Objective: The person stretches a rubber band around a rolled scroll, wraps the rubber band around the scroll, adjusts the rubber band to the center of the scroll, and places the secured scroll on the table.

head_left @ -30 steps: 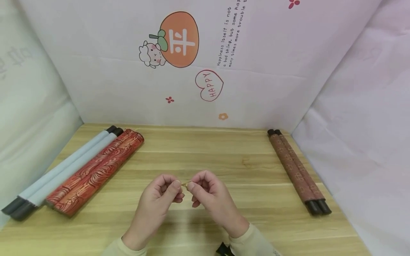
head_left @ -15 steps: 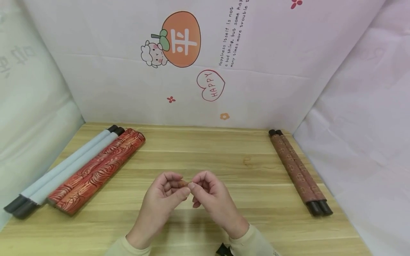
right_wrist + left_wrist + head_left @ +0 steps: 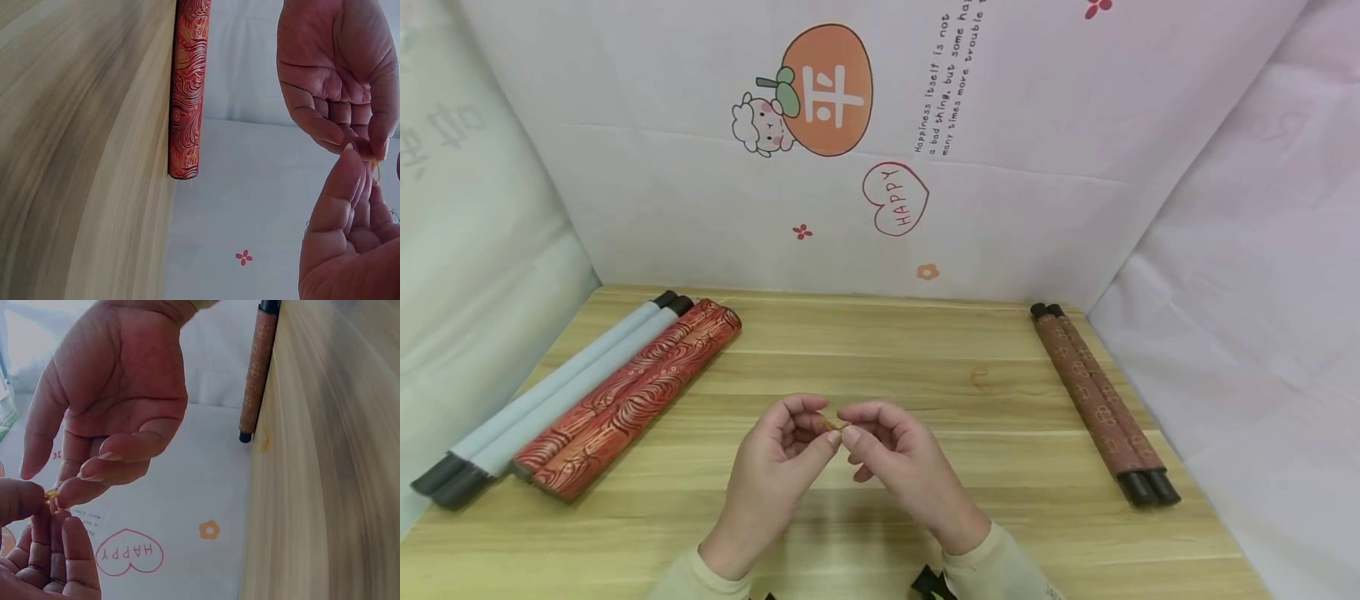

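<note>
Both hands hover over the middle of the wooden table [image 3: 925,350], fingertips meeting. My left hand [image 3: 826,423] and right hand [image 3: 847,425] each pinch a tiny yellowish-tan item [image 3: 835,423] between thumb and forefinger; what it is cannot be told. In the left wrist view the left hand [image 3: 44,506] pinches the yellow item [image 3: 51,494] at lower left while the right hand [image 3: 69,487] reaches down to it. The right wrist view shows the right hand [image 3: 369,162] at lower right and the left hand's palm [image 3: 331,69] above, with the item [image 3: 377,170] between.
Two light-blue scrolls with black ends [image 3: 550,387] and two red patterned scrolls [image 3: 632,387] lie on the left. Two brown patterned scrolls [image 3: 1097,400] lie along the right edge. Printed white sheets wall the back and both sides.
Both hands have drifted a little farther from me across the table, and their fingertips have come closer together. The tiny item stays pinched between them.
</note>
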The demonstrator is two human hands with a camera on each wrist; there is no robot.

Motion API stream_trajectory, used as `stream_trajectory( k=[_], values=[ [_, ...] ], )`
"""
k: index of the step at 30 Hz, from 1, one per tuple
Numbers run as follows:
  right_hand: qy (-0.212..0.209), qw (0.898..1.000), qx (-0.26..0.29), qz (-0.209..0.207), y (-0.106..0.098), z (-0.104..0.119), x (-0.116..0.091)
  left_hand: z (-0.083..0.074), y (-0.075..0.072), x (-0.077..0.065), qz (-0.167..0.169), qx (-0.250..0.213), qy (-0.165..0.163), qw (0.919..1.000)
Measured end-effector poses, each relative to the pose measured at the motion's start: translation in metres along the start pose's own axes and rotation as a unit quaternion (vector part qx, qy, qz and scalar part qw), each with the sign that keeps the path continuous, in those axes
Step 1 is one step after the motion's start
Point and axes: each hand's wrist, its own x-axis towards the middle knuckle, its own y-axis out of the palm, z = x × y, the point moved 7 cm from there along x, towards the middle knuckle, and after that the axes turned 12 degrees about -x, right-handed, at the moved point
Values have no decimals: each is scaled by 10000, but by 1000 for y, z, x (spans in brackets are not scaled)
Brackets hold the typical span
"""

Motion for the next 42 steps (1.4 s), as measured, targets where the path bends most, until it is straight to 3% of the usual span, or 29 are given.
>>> stream_trajectory(
  k=[4, 7, 14, 20, 23, 27, 32, 36, 42],
  values=[
    [-80, 9994, -322, -55, -3, 3, 2, -3, 2, 2, 121, 727, 132, 9972],
    [-140, 9990, -430, -71, -5, 5, 4, -3, 3, 4, 241, 846, 122, 9960],
    [-222, 9993, -228, -213, -4, 7, 4, 1, 4, 5, 286, 97, -437, 9986],
    [-404, 9967, -51, -702, -10, 7, 2, 6, -1, 5, -10, -475, -914, 9947],
    [-541, 9948, -66, -858, -14, 8, 2, 7, -1, 6, 91, -592, -919, 9940],
    [-631, 9957, -160, -659, -9, 8, 3, 7, 3, 7, 298, -401, -694, 9963],
    [-509, 9964, -157, -666, -6, 6, 2, 7, 1, 5, 6, -245, -571, 9981],
    [-443, 9967, -131, -665, -6, 5, 1, 8, 1, 4, -30, -671, -634, 9957],
    [-443, 9976, -97, -530, -3, 5, 1, 8, 5, 2, 46, -1211, -439, 9917]
  ],
)
